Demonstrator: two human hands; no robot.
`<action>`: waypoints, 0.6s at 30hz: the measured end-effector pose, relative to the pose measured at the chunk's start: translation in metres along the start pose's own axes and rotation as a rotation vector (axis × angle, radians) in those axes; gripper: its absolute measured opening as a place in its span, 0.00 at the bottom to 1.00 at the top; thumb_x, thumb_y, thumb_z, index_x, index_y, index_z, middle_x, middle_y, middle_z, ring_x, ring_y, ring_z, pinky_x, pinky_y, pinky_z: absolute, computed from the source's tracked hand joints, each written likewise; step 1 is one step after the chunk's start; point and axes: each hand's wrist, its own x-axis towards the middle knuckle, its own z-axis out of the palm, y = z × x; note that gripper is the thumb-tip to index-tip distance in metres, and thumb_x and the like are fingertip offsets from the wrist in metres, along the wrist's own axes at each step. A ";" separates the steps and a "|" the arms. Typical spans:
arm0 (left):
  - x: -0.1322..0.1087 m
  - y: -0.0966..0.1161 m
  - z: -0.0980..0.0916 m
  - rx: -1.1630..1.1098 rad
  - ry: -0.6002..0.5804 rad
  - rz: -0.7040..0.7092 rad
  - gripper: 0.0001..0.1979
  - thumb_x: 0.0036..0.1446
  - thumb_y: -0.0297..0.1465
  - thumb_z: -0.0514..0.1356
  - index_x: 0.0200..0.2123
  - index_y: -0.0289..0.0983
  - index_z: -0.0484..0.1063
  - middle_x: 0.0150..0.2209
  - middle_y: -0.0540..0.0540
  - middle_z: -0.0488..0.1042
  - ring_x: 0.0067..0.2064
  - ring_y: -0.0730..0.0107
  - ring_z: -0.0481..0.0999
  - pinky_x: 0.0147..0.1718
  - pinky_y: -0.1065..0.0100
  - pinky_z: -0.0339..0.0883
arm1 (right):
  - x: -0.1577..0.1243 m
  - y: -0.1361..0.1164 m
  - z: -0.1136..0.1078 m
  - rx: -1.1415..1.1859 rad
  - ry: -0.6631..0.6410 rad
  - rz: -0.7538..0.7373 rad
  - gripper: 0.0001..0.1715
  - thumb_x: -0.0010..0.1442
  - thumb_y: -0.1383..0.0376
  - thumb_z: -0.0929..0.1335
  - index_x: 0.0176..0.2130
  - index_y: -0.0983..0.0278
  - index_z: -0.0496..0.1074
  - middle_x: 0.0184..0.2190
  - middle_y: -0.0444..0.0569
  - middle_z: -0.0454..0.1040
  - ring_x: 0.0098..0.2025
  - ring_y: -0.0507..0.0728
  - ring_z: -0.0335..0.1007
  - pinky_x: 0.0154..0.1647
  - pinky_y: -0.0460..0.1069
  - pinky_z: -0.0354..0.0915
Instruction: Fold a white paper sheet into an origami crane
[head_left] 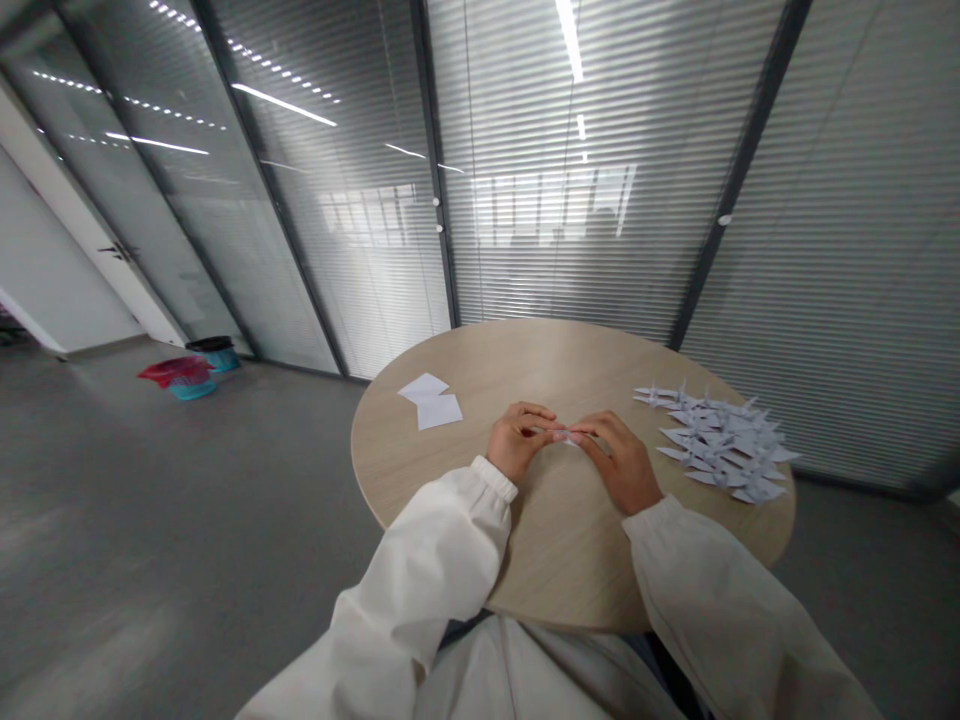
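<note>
Between my two hands, just above the middle of the round table, is a small folded piece of white paper (571,440). My left hand (519,438) pinches its left side between thumb and fingers. From the other side, my right hand (616,460) pinches it too, with the fingertips of both hands almost meeting. Most of the paper is hidden by the fingers, so its exact shape does not show. To the right lies a pile of folded white paper cranes (724,445). Left of my hands are flat white paper sheets (439,411), partly overlapping.
The round wooden table (555,360) stands close to a glass partition with blinds (555,270). On the floor at the left are a blue bin with a red liner (180,375) and a blue bin with a black liner (216,352). A white door (112,230) is beyond them.
</note>
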 end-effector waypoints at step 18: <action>0.002 0.000 -0.001 -0.012 0.043 -0.027 0.11 0.43 0.38 0.65 0.26 0.36 0.77 0.33 0.44 0.71 0.31 0.73 0.71 0.24 0.73 0.66 | -0.002 -0.002 -0.001 -0.107 0.032 -0.039 0.08 0.60 0.63 0.63 0.34 0.62 0.71 0.32 0.49 0.69 0.37 0.56 0.65 0.41 0.52 0.63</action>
